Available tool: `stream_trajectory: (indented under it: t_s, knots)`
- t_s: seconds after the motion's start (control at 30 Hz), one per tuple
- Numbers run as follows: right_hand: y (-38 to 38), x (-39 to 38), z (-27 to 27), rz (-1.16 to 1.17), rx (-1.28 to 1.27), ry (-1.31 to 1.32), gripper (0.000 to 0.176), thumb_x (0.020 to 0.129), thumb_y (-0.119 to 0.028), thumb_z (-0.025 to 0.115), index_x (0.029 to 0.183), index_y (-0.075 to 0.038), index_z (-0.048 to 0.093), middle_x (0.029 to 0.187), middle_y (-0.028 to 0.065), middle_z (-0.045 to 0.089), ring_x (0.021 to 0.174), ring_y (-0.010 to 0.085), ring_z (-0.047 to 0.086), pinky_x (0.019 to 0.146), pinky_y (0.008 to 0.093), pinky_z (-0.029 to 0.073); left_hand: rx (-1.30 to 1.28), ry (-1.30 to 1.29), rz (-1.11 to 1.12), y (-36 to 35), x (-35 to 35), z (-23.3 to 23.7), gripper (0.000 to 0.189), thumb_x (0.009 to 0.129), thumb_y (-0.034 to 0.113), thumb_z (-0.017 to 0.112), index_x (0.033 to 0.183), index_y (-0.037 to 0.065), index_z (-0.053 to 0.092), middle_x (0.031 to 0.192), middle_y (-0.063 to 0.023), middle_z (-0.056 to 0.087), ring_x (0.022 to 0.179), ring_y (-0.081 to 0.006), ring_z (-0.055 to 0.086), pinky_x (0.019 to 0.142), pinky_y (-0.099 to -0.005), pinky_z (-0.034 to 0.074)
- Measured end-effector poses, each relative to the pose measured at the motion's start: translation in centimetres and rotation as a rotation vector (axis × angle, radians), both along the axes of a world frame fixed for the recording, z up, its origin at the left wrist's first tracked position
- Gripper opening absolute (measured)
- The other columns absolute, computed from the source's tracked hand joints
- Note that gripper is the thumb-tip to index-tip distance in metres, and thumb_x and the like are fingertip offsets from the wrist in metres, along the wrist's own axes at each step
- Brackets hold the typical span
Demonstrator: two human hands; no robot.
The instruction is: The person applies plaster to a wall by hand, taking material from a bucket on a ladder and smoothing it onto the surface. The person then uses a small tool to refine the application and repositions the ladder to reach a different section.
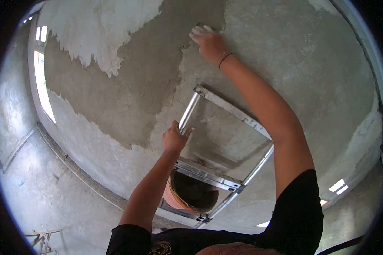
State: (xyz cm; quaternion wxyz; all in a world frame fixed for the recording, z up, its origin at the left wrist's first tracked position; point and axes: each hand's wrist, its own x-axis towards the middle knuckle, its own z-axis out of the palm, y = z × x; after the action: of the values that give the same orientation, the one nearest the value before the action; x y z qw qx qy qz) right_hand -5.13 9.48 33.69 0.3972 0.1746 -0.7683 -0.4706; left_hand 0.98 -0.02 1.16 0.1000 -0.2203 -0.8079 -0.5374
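My left hand is wrapped around the left side rail of a metal stepladder, just below its top bar. High on the wall, my right hand presses against the plaster with bent fingers dusted in pale grey. A small dark edge shows beyond those fingertips, but what they hold is hidden. Darker, damp-looking plaster with a ragged edge spreads to the left of this hand. Behind the ladder's lower step sits an orange bucket with dark grey material inside.
The wall curves across the view, with paler patches at upper left. A concrete floor lies far below on the left, beside a ledge along the wall's foot. A small wooden stand is at the bottom left. Bright window openings show at left.
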Motion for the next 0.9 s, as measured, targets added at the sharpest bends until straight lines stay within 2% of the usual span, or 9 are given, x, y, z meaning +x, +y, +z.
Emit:
stream_trajectory:
  t_s: [0.07, 0.13, 0.27, 0.47, 0.53, 0.63, 0.73, 0.83, 0.9]
  knots:
    - [-0.2, 1.3, 2.4, -0.065, -0.017, -0.018, 0.036, 0.087, -0.006, 0.051, 0.121, -0.006, 0.061, 0.14, 0.012, 0.05, 0.127, 0.0287, 0.048, 0.108, 0.0429, 0.037, -0.028, 0.012, -0.013, 0.0, 0.1, -0.3, 0.066, 0.075, 0.061, 0.071, 0.098, 0.002, 0.052, 0.074, -0.0175, 0.065, 0.07, -0.0355, 0.067, 0.064, -0.0468, 0.052]
    - [1.3, 1.1, 5.6, 0.15, -0.24, 0.212, 0.045, 0.08, -0.002, 0.057, 0.125, -0.007, 0.059, 0.139, 0.0102, 0.051, 0.131, 0.0255, 0.044, 0.112, 0.0403, 0.035, 0.014, 0.0, -0.028, 0.0, 0.2, -0.1, 0.064, 0.076, 0.06, 0.071, 0.098, 0.002, 0.052, 0.072, -0.0173, 0.064, 0.07, -0.0358, 0.067, 0.064, -0.0471, 0.052]
    - [4.3, -1.2, 1.1, 0.04, -0.1, 0.265, 0.034, 0.088, -0.009, 0.051, 0.119, -0.007, 0.063, 0.136, 0.0109, 0.052, 0.128, 0.0278, 0.048, 0.105, 0.0419, 0.041, 0.008, 0.006, -0.001, -0.1, 0.3, 0.1, 0.06, 0.075, 0.059, 0.071, 0.093, 0.004, 0.053, 0.07, -0.0178, 0.065, 0.072, -0.0375, 0.066, 0.065, -0.0459, 0.052]
    - [1.9, 1.3, -1.6, 0.081, 0.103, -0.193, 0.032, 0.089, -0.008, 0.049, 0.118, -0.003, 0.062, 0.133, 0.0136, 0.054, 0.129, 0.0286, 0.046, 0.108, 0.0411, 0.038, 0.016, 0.016, 0.004, -0.2, 0.2, 0.3, 0.057, 0.077, 0.057, 0.07, 0.09, 0.004, 0.052, 0.071, -0.018, 0.065, 0.072, -0.0384, 0.066, 0.065, -0.0462, 0.052]
    - [2.2, 2.2, 1.7, 0.012, -0.344, -0.119, 0.031, 0.089, -0.007, 0.049, 0.116, -0.001, 0.062, 0.134, 0.0146, 0.054, 0.13, 0.0289, 0.045, 0.112, 0.0403, 0.033, 0.013, 0.019, 0.012, -0.1, 0.4, 0.2, 0.057, 0.077, 0.057, 0.07, 0.089, 0.004, 0.051, 0.071, -0.0183, 0.065, 0.072, -0.0389, 0.066, 0.065, -0.0468, 0.052]
    - [3.3, 2.2, 2.3, 0.053, -0.035, 0.273, 0.034, 0.087, -0.006, 0.05, 0.119, -0.003, 0.061, 0.133, 0.0134, 0.055, 0.129, 0.029, 0.046, 0.113, 0.0407, 0.033, 0.024, 0.023, -0.004, 0.0, 0.2, -0.1, 0.058, 0.078, 0.058, 0.069, 0.09, 0.004, 0.051, 0.071, -0.0185, 0.065, 0.072, -0.0392, 0.066, 0.065, -0.0467, 0.052]
    - [3.0, 1.2, -2.9, 0.062, -0.024, 0.059, 0.037, 0.086, -0.004, 0.051, 0.122, -0.003, 0.06, 0.133, 0.0128, 0.055, 0.127, 0.0286, 0.048, 0.113, 0.0414, 0.032, 0.009, 0.0, -0.005, 0.0, 0.3, -0.1, 0.058, 0.078, 0.059, 0.069, 0.09, 0.004, 0.051, 0.07, -0.0183, 0.064, 0.071, -0.0392, 0.066, 0.065, -0.0462, 0.052]
    - [2.3, 1.4, -2.7, 0.109, -0.188, -0.108, 0.047, 0.078, 0.004, 0.055, 0.124, -0.003, 0.059, 0.135, 0.011, 0.054, 0.128, 0.0264, 0.047, 0.113, 0.0382, 0.035, -0.015, 0.001, -0.004, 0.0, 0.3, 0.0, 0.062, 0.078, 0.06, 0.068, 0.094, 0.003, 0.051, 0.068, -0.0162, 0.062, 0.065, -0.0348, 0.065, 0.06, -0.0464, 0.052]
    - [1.8, 1.8, -0.1, 0.147, -0.213, 0.01, 0.042, 0.083, -0.001, 0.052, 0.124, -0.002, 0.058, 0.134, 0.0124, 0.054, 0.129, 0.0267, 0.047, 0.114, 0.0399, 0.032, -0.015, 0.002, 0.001, -0.1, 0.3, 0.2, 0.06, 0.078, 0.06, 0.068, 0.092, 0.003, 0.051, 0.069, -0.0175, 0.063, 0.068, -0.0372, 0.066, 0.063, -0.0461, 0.052]
